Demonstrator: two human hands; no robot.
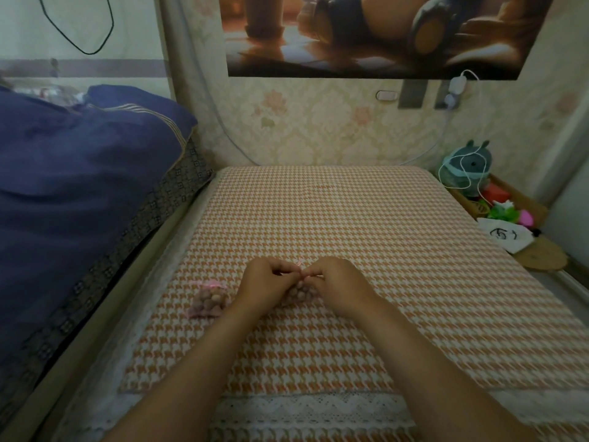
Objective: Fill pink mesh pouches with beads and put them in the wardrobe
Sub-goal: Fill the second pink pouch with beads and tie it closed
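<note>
A houndstooth cloth (334, 212) fills the centre. A blue quilt (79, 186) lies at nine o'clock and a poster (382, 33) hangs at twelve. A charger (457, 86) sits at one, with a plush toy (468, 170), white bag (505, 237) and round mat (541, 258) near three.

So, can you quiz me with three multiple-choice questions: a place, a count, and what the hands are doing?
1. Where is the closed pouch? A beside the left hand, on the checked cloth; B on the floor; C in a wardrobe.
2. How many bead-filled pouches show? A one; B two; C four.
3. The hands are: A lying flat; B pinching the second pouch's top; C apart, holding nothing.
Key: 1A, it lies left of that hand. 2B, one lying, one held. 3B, right hand and left meet at its pink string.
</note>
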